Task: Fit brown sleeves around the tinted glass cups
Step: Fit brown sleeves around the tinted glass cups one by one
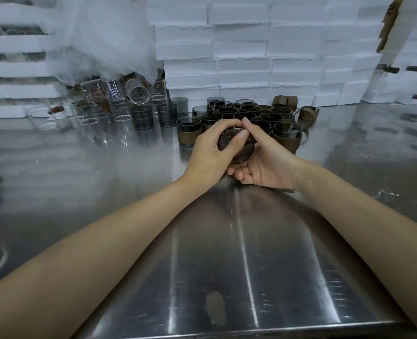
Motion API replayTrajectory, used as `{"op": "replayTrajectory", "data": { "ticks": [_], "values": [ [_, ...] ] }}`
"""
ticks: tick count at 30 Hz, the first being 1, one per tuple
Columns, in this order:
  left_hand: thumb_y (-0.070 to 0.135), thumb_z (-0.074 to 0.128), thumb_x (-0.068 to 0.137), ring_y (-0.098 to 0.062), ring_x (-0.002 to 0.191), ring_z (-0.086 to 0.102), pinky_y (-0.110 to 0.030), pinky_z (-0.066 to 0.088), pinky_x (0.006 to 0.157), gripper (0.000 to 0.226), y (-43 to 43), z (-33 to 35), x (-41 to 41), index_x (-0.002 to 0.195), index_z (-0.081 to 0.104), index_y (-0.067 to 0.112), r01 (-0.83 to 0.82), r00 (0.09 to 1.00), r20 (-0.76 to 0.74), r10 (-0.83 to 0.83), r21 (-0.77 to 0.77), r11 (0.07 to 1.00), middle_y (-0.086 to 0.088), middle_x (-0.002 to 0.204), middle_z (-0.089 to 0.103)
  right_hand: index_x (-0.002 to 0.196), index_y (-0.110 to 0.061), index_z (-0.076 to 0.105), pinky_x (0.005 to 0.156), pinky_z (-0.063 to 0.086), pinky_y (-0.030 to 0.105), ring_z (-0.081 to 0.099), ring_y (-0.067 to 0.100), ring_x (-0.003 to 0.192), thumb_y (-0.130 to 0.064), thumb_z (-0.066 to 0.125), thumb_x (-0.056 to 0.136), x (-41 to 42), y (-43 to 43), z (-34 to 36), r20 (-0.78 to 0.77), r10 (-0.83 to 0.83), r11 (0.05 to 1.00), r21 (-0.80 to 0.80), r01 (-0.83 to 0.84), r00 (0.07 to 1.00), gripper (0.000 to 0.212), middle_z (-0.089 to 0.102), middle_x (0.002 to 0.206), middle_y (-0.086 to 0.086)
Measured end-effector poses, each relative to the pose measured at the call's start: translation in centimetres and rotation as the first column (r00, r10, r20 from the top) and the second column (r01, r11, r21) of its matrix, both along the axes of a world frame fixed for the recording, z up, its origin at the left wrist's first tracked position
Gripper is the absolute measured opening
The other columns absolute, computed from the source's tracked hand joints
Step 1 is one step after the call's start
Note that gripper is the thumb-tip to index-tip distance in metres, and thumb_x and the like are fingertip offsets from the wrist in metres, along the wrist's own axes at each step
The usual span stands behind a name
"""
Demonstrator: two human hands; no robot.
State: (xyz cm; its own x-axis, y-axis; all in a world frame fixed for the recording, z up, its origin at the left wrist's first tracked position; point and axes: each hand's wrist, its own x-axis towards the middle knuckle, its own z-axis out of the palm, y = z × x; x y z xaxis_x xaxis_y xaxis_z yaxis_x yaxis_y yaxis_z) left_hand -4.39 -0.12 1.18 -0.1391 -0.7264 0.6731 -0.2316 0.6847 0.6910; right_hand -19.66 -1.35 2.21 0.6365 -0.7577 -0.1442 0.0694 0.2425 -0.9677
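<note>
A tinted glass cup [242,152] is clasped between both hands at the table's middle, its round mouth facing the camera. My left hand [209,152] wraps it from the left, thumb across the rim. My right hand [263,165] cups it from the right and below. Whether a sleeve is on this cup is hidden by the fingers. Behind the hands stands a cluster of tinted cups with brown sleeves [251,116]. Bare tinted cups [142,117] stand to the left. Loose brown sleeves [307,116] lie at the cluster's right.
Clear glass beakers [90,113] crowd the back left under a plastic sheet [109,40]. Stacked white foam boxes [263,57] form a wall behind. The steel table [227,241] stretches toward me, with a brown smear [216,309] near its front edge.
</note>
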Motion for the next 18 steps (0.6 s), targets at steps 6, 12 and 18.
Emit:
{"op": "replayTrajectory", "data": {
  "ticks": [6, 12, 18],
  "values": [
    [0.028, 0.03, 0.107, -0.001, 0.089, 0.066, -0.016, 0.048, 0.082, 0.041, -0.36, 0.09, 0.05, 0.096, 0.069, 0.021, 0.073, 0.977, -0.206, -0.047, 0.122, 0.99, 0.012, 0.087, 0.072, 0.085, -0.008, 0.063, 0.052, 0.05, 0.021, 0.057, 0.016, 0.055, -0.07, 0.054, 0.079, -0.27, -0.06, -0.05, 0.017, -0.02, 0.998, 0.062, 0.019, 1.0, 0.062, 0.065, 0.074, 0.013],
    [0.025, 0.076, 0.082, 0.004, 0.088, 0.064, -0.012, 0.047, 0.079, 0.02, -0.33, -0.04, 0.3, 0.096, 0.063, 0.028, 0.097, 0.992, -0.087, -0.088, 0.114, 0.989, 0.022, 0.088, 0.069, 0.109, -0.003, 0.055, 0.052, 0.054, 0.023, 0.064, 0.017, 0.059, -0.062, 0.057, 0.079, -0.32, -0.04, -0.22, 0.081, -0.028, 0.991, 0.134, 0.016, 0.996, 0.066, 0.066, 0.077, 0.017],
    [0.02, 0.071, 0.088, 0.002, 0.089, 0.062, -0.013, 0.047, 0.081, 0.011, -0.26, 0.11, 0.25, 0.095, 0.064, 0.021, 0.077, 0.996, -0.058, -0.071, 0.113, 0.991, 0.013, 0.091, 0.067, 0.113, -0.003, 0.052, 0.054, 0.056, 0.023, 0.069, 0.018, 0.065, -0.061, 0.056, 0.079, -0.35, -0.24, -0.35, 0.077, -0.046, 0.987, 0.155, 0.033, 0.996, 0.068, 0.068, 0.081, 0.018]
  ]
}}
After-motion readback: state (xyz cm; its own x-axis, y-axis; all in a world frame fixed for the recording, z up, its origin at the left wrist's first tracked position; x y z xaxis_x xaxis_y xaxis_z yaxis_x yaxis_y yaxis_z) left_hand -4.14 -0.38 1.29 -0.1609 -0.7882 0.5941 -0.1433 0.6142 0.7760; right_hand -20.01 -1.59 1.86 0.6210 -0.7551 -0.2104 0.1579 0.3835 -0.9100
